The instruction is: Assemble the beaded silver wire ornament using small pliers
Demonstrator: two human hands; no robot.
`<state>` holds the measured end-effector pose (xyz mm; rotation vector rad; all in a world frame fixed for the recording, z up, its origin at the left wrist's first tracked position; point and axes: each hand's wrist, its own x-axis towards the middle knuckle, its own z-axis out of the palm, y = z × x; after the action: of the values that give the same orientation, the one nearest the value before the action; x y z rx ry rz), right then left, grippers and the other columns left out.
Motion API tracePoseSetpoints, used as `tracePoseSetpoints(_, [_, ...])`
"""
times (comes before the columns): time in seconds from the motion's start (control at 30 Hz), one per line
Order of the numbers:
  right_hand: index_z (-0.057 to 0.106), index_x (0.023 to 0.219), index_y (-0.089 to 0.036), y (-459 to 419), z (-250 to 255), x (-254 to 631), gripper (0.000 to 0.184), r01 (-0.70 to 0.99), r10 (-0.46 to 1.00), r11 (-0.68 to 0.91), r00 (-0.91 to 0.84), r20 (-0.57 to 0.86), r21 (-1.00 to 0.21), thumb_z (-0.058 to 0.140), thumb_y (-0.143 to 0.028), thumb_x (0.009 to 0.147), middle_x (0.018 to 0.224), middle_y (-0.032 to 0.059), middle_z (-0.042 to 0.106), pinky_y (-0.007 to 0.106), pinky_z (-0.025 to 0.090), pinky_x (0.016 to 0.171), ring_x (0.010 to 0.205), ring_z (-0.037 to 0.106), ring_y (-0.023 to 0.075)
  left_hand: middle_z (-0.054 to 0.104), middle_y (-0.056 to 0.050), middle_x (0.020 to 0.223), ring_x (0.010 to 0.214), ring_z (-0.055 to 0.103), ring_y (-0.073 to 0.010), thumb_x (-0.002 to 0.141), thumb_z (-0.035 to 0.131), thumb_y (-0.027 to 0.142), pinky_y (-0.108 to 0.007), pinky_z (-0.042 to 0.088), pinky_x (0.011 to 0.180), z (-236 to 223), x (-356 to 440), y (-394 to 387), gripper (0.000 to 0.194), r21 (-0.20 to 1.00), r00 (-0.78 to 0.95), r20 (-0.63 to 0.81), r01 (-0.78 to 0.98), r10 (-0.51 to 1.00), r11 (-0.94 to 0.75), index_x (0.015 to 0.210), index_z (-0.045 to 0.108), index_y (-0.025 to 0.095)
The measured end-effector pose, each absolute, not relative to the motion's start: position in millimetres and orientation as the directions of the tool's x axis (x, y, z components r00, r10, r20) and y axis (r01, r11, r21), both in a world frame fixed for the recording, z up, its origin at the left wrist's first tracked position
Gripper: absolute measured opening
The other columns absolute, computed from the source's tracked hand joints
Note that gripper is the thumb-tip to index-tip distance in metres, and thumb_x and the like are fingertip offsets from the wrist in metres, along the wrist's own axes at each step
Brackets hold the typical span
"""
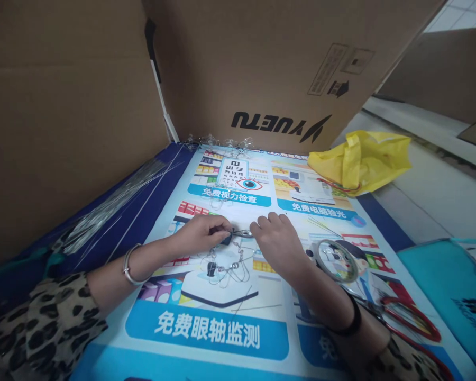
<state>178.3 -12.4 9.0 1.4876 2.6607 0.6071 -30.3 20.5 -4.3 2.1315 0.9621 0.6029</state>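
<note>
My left hand (pixel 208 233) is closed in a pinch on the thin wire of a bent-wire chain with small beads (pixel 234 265). The chain hangs in a loop over the printed sheet (pixel 206 346). My right hand (pixel 280 243) is a fist around a slim metal tool, which looks like pliers (pixel 243 233); its handles are hidden in my palm. The tool's tip points left and meets the wire beside my left fingertips. A small dark patch shows under the left fingers; I cannot tell what it is.
Cardboard panels (pixel 238 63) stand at the back and left. A bundle of straight wires (pixel 115 203) lies left, bent-wire pieces (pixel 230 143) at the back. On the right are a tape roll (pixel 354 269), red-handled scissors (pixel 436 332), a yellow bag (pixel 376 159) and a teal bag (pixel 440 280).
</note>
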Motion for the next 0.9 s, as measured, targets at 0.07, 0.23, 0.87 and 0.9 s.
tracePoseSetpoints(0.07, [0.057, 0.078, -0.017, -8.9, 7.9, 175.8, 0.013, 0.806, 0.816, 0.478, -0.555, 0.164, 0.349, 0.047, -0.009, 0.08, 0.076, 0.0058, 0.056, 0.034, 0.02, 0.063, 0.076, 0.044, 0.0219, 0.061, 0.002, 0.07, 0.063, 0.054, -0.009, 0.078, 0.047, 0.017, -0.019, 0.038, 0.057, -3.6, -29.5, 20.0, 0.014, 0.747, 0.609, 0.132, 0.457, 0.782, -0.482, 0.081, 0.061, 0.017])
tracePoseSetpoints(0.23, [0.059, 0.075, -0.019, -8.8, 12.7, 180.5, 0.014, 0.839, 0.847, 0.465, -0.515, 0.135, 0.283, 0.048, -0.013, 0.08, 0.075, 0.005, 0.057, 0.033, 0.021, 0.064, 0.077, 0.045, 0.0208, 0.059, 0.003, 0.068, 0.062, 0.053, -0.0086, 0.081, 0.046, 0.019, -0.018, 0.037, 0.057, -6.2, -30.4, 20.2, 0.014, 0.73, 0.585, 0.174, 0.463, 0.792, -0.502, 0.074, 0.059, 0.016])
tracePoseSetpoints(0.87, [0.062, 0.069, -0.02, -24.4, 35.4, 171.3, 0.019, 0.845, 0.877, 0.469, -0.48, -0.022, 0.258, 0.047, -0.01, 0.075, 0.071, 0.0052, 0.059, 0.031, 0.02, 0.06, 0.069, 0.048, 0.0176, 0.052, 0.003, 0.064, 0.057, 0.048, -0.0114, 0.087, 0.039, 0.025, -0.022, 0.031, 0.053, -5.4, -30.6, 10.4, 0.01, 0.579, 0.554, 0.158, 0.618, 0.817, -0.531, 0.081, 0.045, 0.019])
tracePoseSetpoints(0.9, [0.062, 0.069, -0.02, -24.9, 36.1, 168.7, 0.019, 0.843, 0.876, 0.469, -0.481, -0.022, 0.263, 0.047, -0.009, 0.075, 0.071, 0.0055, 0.059, 0.031, 0.02, 0.059, 0.069, 0.047, 0.0179, 0.052, 0.003, 0.065, 0.057, 0.048, -0.0116, 0.087, 0.039, 0.025, -0.022, 0.032, 0.053, -5.6, -30.5, 10.3, 0.01, 0.577, 0.557, 0.158, 0.618, 0.815, -0.534, 0.081, 0.045, 0.019])
